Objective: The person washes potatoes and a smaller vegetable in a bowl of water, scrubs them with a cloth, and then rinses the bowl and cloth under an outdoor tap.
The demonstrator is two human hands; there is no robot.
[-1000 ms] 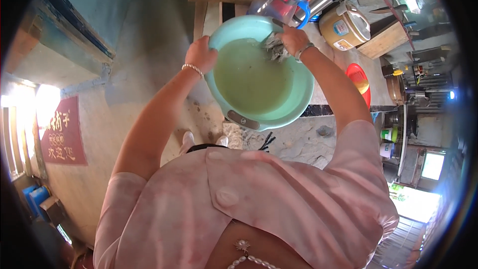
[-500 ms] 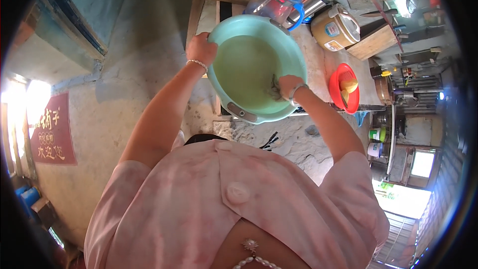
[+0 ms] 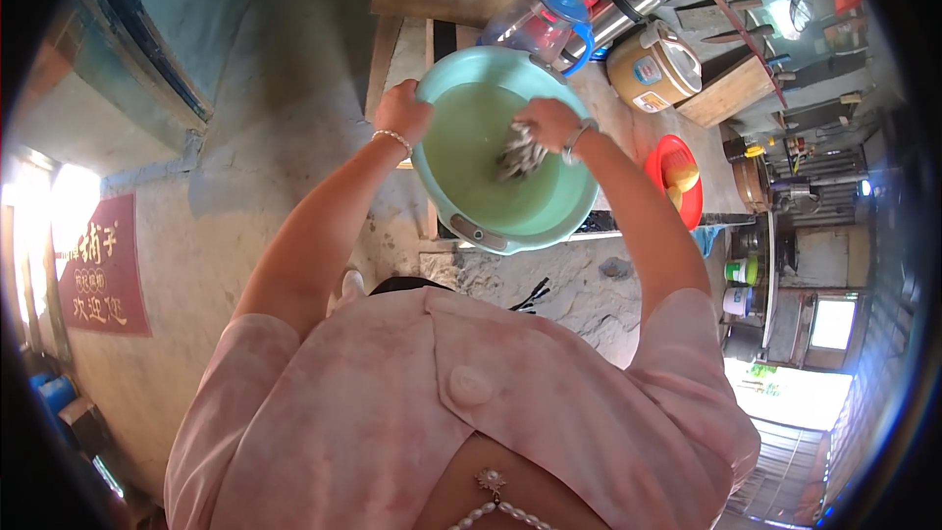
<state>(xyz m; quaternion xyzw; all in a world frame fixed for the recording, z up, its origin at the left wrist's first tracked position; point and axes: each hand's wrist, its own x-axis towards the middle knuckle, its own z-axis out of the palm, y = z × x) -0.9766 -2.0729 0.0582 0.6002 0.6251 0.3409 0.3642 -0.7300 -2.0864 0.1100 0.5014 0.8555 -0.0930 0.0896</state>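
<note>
A large pale-green plastic basin [image 3: 444,198] of cloudy, greenish water [image 3: 471,152] is in front of me, over the near edge of the table. With fingers curled over its left rim, my left hand [image 3: 403,112] grips the basin. My right hand [image 3: 549,125], a bracelet at the wrist, is closed on a bunched grey-and-white cloth [image 3: 522,154]. The cloth hangs down inside the basin towards the water, a little blurred by motion. Whether its lower end touches the water I cannot tell.
A red bowl [image 3: 694,201] with yellowish pieces [image 3: 680,175] stands right of the basin on the table [image 3: 628,128]. Behind are a blue-lidded pitcher [image 3: 549,25], a steel flask [image 3: 625,8] and a tan rice cooker [image 3: 653,69]. Knives hang along the far right.
My right hand has lifted the cloth and moved it left and away from me, so more of it shows. The basin has shifted slightly towards me; my left hand still grips its rim.
</note>
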